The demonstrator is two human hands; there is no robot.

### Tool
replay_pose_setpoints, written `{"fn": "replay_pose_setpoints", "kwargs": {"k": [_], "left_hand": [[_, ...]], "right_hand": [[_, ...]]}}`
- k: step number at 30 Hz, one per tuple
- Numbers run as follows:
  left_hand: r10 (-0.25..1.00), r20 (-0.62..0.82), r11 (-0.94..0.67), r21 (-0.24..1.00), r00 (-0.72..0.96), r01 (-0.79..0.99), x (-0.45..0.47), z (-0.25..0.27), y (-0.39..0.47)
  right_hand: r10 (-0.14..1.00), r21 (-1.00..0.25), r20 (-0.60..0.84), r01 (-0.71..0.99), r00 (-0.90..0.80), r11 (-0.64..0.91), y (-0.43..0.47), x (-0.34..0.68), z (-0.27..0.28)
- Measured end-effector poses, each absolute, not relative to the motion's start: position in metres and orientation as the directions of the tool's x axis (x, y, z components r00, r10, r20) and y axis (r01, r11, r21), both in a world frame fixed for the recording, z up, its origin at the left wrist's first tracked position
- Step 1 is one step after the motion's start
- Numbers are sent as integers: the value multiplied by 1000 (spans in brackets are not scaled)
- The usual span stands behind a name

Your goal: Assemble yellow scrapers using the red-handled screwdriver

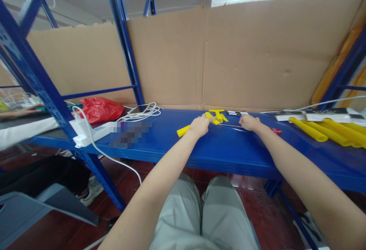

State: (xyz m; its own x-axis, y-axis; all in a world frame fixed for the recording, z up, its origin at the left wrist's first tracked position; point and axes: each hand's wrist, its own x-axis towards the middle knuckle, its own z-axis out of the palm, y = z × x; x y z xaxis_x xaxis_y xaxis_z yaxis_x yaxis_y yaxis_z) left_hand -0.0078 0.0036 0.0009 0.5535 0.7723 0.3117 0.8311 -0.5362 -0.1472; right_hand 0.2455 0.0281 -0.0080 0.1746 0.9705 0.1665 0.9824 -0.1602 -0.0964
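Observation:
My left hand (201, 125) is closed around a yellow plastic piece with a tubular handle (183, 130), whose end sticks out left of my wrist. Yellow T-shaped and angled parts (217, 115) show just beyond the fingertips; whether they join the handle is hidden. My right hand (249, 122) is closed in a fist a little to the right. A thin metal shaft (231, 126) runs from the yellow parts to under this fist, and a red handle (276, 131) shows past the wrist, like a screwdriver. Whether my fingers grip the shaft cannot be made out.
A small black-and-white item (238, 113) lies behind my hands. Several yellow tubes (310, 129) and white-and-black boxes (328, 113) are at right. At left are a white power strip (85, 137), coiled cable (148, 110), red bag (101, 108) and blue post (57, 86); another person's arm (21, 112) lies beyond.

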Motion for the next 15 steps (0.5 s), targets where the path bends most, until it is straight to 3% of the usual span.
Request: {"fn": "replay_pose_setpoints", "kwargs": {"k": [4,9,15], "left_hand": [[768,343,-524,-148,540,839,-7,1,2],[725,404,-531,-189,558,826,-5,1,2],[661,458,-577,-197,594,793,-3,-1,2]], "right_hand": [[951,-167,300,986,72,-22,27,236,-9],[858,-371,500,866,-117,334,25,219,-10],[716,-361,613,687,-335,630,22,198,-13]]}}
